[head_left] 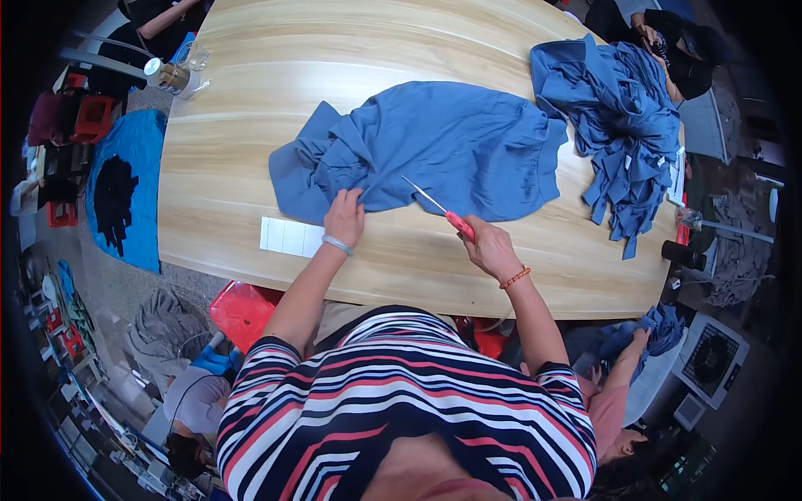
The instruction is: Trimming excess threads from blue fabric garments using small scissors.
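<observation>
Garment (468, 142), head view: blue, it lies across the middle of the table (418, 271), nearer the near edge at its left end. Sound handling probably calls for smoothing the folds under light tension and keeping the point of the red-handled tool (459, 224) clear of fingers and unintended cloth layers. The left hand (343, 219) rests at the garment's near side, fingers close together; whether they pinch the fabric cannot be told. The right hand (491, 249) is clamped around the tool's grip, the slim metal shaft pointing toward the table's far left corner.
</observation>
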The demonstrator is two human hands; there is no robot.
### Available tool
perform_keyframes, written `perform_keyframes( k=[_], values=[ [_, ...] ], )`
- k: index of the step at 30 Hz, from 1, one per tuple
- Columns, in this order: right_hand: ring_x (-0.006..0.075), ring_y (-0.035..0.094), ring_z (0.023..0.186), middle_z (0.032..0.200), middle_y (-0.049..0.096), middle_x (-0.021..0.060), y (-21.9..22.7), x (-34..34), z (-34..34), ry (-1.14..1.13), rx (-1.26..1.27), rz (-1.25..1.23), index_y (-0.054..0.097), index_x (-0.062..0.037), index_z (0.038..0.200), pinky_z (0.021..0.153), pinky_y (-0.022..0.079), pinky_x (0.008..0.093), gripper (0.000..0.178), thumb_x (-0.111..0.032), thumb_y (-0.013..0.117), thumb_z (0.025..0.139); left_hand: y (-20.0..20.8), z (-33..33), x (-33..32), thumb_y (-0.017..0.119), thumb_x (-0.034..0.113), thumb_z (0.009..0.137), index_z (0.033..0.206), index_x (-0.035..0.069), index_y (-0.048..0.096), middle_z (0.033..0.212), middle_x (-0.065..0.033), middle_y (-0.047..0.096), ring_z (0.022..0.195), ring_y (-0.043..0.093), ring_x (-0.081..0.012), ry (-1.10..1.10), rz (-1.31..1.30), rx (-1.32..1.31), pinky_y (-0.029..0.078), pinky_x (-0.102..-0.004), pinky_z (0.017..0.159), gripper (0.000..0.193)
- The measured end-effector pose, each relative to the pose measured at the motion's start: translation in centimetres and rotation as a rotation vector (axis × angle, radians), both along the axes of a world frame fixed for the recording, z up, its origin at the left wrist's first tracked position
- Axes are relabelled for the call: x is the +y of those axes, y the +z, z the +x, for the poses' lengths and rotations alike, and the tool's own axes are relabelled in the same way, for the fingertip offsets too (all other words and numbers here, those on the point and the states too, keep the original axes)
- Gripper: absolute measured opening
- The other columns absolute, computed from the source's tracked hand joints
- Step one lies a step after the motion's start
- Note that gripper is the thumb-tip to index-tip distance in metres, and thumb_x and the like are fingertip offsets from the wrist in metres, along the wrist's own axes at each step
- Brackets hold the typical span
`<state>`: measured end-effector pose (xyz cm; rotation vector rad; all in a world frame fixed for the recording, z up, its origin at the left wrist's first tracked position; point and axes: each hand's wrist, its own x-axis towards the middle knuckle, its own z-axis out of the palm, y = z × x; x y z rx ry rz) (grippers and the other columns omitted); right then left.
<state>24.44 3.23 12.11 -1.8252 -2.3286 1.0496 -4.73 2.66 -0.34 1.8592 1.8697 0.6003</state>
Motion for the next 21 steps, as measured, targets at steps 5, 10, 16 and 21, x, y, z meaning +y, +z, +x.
perform_keyframes(
  k=[5,10,16,21],
  values=[
    [0.0351,0.06,0.079,0.086,0.062,0.0162,-0.3,-0.2,-0.4,0.004,0.023,-0.02,0.054,-0.0085,0.101,0.068,0.047,0.0433,0.02,-0.017,0.055,0.084,3.0,-1.3,0.9,0.059,0.002,0.073,0.105,0.012,0.057,0.096,-0.0089,0.054,0.08,0.057,-0.0285,-0.055,0.203,0.165,0.047,-0.0389,0.063,0.033],
    [0.0341,0.061,0.079,0.086,0.062,0.0152,-0.8,-0.3,-0.9,0.04,0.018,-0.041,0.054,-0.0085,0.1,0.067,0.047,0.0434,0.019,-0.017,0.055,0.084,1.9,-1.0,-2.3,0.057,0.005,0.075,0.12,0.011,0.053,0.126,-0.0143,0.048,0.107,0.049,-0.0319,-0.194,0.081,0.373,0.039,-0.0471,0.086,0.045],
    [0.0344,0.061,0.076,0.085,0.063,0.0159,-1.2,0.1,-1.6,0.099,-0.005,-0.038,0.055,-0.0079,0.1,0.065,0.047,0.0428,0.019,-0.018,0.055,0.084,2.6,2.1,-1.5,0.058,0.023,0.082,0.134,0.006,0.04,0.146,-0.0126,0.027,0.136,0.021,-0.0339,-0.236,0.011,0.215,0.017,-0.0551,0.107,0.058],
    [0.0344,0.061,0.066,0.074,0.062,0.0165,-1.3,0.9,-2.5,0.232,-0.095,-0.025,0.054,-0.0055,0.098,0.059,0.046,0.0436,0.019,-0.017,0.055,0.083,-0.1,2.0,-0.6,0.056,0.032,0.084,0.136,0.011,0.039,0.148,-0.0078,0.025,0.137,0.019,-0.0327,-0.239,0.018,0.253,0.012,-0.0606,0.105,0.059]
  ],
)
